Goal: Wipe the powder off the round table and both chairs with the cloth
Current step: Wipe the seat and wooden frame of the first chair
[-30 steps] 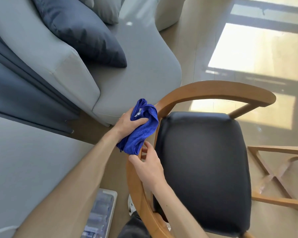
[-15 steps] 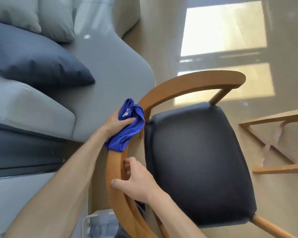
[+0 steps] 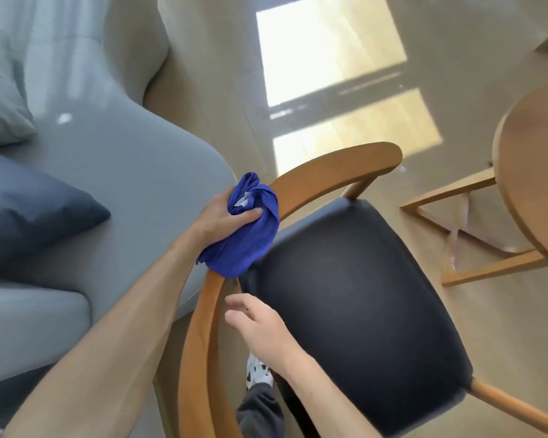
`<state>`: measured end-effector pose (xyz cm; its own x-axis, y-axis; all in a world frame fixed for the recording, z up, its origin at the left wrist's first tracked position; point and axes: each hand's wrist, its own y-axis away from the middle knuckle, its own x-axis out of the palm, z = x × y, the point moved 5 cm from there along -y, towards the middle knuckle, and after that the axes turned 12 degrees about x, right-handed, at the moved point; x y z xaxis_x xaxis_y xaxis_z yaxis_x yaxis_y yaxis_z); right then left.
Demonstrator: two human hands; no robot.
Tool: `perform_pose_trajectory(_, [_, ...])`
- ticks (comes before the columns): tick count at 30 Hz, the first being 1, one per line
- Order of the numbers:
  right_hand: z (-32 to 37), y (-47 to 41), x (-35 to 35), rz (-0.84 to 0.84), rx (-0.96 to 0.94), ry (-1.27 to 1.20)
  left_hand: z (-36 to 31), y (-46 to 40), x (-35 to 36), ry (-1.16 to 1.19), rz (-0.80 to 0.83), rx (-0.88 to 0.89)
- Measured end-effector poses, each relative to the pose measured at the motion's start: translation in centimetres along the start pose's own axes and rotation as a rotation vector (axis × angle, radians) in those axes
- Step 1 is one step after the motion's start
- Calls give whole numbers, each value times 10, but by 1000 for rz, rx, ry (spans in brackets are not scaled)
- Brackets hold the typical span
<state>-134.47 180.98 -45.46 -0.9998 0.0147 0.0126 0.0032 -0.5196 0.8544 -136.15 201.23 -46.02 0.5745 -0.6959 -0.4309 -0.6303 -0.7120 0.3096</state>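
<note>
Head view: over the last second the right hand has let go of the chair. Half a second ago it was wrapped round the curved wooden backrest, steadying it; now it hangs just beside the inner edge of that rail, fingers loosely spread and holding nothing. Whether a fingertip still brushes the wood cannot be told. Over the same span the left hand has stayed on the rail with the cloth, near the bend where the backrest turns into the armrest. The view has also swung, bringing the round table into sight at the right edge.

For the task, this reads as the chair's wooden frame still being wiped, with the free hand probably about to take a new hold or move off. No powder can be made out on the rail or the dark seat, so how much is left cannot be judged here. The second chair is not in sight.

The cloth is bunched in the left hand: the thumb presses into its upper folds, the other fingers are hidden behind it and seem to curl round it. The bulk of the cloth hangs below the hand and lies against the top of the rail, touching the wood, just beside the seat's corner. The sofa stands close behind the chair.
</note>
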Motion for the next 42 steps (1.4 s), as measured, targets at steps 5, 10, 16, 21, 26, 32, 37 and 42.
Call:
perform_pose_trajectory(5, [30,-16,-53,-216,-49,-99,-28,-47,11,-73,101,103])
perform_pose_trajectory(10, [41,-22,-121,-425,-92,-161,-51,-89,29,-153,180,197])
perform_pose_trajectory(16, [29,-18,-178,-553,-73,-300,-73,-137,59,-268,291,259])
perform_pose_trajectory(21, [-6,-2,-192,-576,-10,-357,-100,-167,86,-339,332,291])
perform_pose_trajectory(26, [-51,22,-202,-631,79,-408,-135,-193,123,-483,351,356])
perform_pose_trajectory(32, [-76,36,-215,-687,118,-469,-169,-212,166,-594,352,416])
perform_pose_trajectory(37, [-75,37,-217,-705,105,-496,-172,-216,170,-578,351,453])
perform_pose_trajectory(42, [-76,38,-209,-695,107,-510,-161,-206,150,-504,353,422])
